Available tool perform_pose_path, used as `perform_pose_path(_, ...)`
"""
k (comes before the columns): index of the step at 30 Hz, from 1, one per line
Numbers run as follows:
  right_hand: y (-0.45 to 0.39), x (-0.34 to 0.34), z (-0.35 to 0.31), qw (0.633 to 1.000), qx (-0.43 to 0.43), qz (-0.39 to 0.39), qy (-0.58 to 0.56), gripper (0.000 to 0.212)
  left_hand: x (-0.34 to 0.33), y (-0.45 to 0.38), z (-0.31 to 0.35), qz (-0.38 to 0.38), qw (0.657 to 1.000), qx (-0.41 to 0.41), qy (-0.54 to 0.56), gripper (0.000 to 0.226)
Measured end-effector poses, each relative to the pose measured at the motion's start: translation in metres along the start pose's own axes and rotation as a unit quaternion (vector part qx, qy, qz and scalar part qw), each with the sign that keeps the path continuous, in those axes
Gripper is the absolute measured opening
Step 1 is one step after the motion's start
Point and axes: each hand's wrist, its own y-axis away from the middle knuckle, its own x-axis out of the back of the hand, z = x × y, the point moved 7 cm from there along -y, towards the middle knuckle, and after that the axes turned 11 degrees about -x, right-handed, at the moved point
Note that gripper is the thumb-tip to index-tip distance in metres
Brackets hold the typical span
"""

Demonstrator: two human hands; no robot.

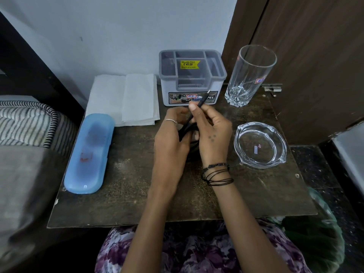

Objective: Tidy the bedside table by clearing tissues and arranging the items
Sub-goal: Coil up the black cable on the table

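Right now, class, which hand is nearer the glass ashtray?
Right. The right hand is just left of the ashtray; the left hand lies beyond it, farther left.

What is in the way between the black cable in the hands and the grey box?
Nothing visible. The right hand and left hand hold the black cable just in front of the grey organizer box, whose open top compartments face up, unblocked.

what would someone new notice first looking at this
Probably the two hands at the table's centre: the right hand pinches a black cable by its tip while the left hand grips its loops. Next, the blue case along the left edge and the tall glass at back right.
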Motion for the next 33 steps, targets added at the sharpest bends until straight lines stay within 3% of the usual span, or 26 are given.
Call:
perform_pose_path(4,-0.007,-0.002,0.014,0.997,-0.072,-0.014,0.004,0.034,-0.002,0.002,0.007,-0.027,0.991,-0.072,-0.111,0.049)
perform_pose_path(8,-0.011,-0.001,0.026,0.988,-0.153,-0.027,0.025,0.03,-0.004,0.006,0.012,-0.036,0.985,-0.083,-0.147,0.047)
perform_pose_path(14,-0.011,0.005,0.018,0.99,-0.12,0.012,0.073,0.053,-0.007,0.011,0.018,-0.02,0.976,-0.074,-0.202,0.037)
perform_pose_path(16,-0.009,0.001,0.015,0.99,-0.116,-0.033,0.067,0.052,-0.005,0.01,0.018,-0.007,0.977,-0.055,-0.205,0.028)
perform_pose_path(19,-0.003,-0.015,0.014,0.972,-0.161,-0.165,0.035,0.024,0.001,0.009,0.015,0.029,0.97,-0.035,-0.239,0.013)
perform_pose_path(21,0.002,-0.02,0.018,0.948,-0.221,-0.227,0.032,0.053,0.008,0.008,0.013,0.058,0.969,-0.025,-0.239,0.013)
perform_pose_path(23,0.004,-0.018,0.018,0.933,-0.245,-0.262,0.023,0.065,0.011,0.008,0.011,0.068,0.972,-0.021,-0.224,0.025)
perform_pose_path(28,0.006,-0.01,0.012,0.928,-0.252,-0.272,0.03,0.059,0.01,0.009,0.01,0.079,0.977,-0.015,-0.196,0.031)
perform_pose_path(33,0.003,-0.009,0.014,0.938,-0.245,-0.241,0.038,0.052,0.012,0.011,0.001,0.1,0.974,0.01,-0.202,0.01)
